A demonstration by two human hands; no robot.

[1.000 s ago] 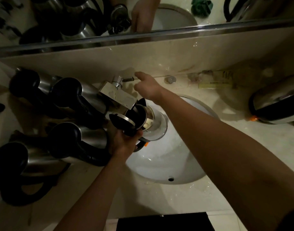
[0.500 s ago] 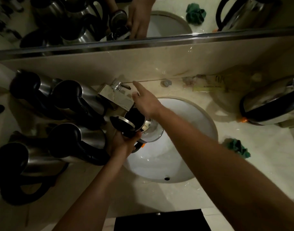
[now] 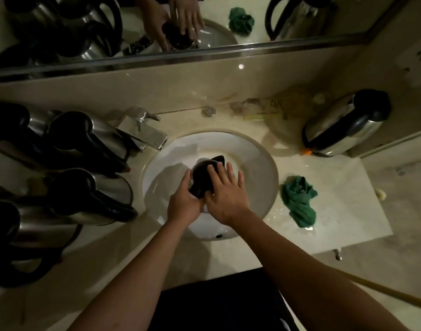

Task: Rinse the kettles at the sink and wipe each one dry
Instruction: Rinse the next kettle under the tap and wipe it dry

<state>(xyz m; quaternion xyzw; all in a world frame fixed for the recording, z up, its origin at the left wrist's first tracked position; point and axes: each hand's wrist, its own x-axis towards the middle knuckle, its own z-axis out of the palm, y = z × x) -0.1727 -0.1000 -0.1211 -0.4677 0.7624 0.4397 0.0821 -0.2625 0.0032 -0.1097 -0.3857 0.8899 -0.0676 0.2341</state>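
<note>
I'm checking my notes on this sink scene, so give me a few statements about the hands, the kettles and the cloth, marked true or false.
1. Both hands are on the kettle over the basin. True: the left hand grips its side and the right hand lies flat across its top.
2. The green cloth is in the right hand. False: it lies on the counter right of the basin.
3. Several kettles stand left of the basin. True.
4. Water is streaming from the faucet. False: no stream shows.
5. The lone kettle stands at the far right, by the wall. True.
</note>
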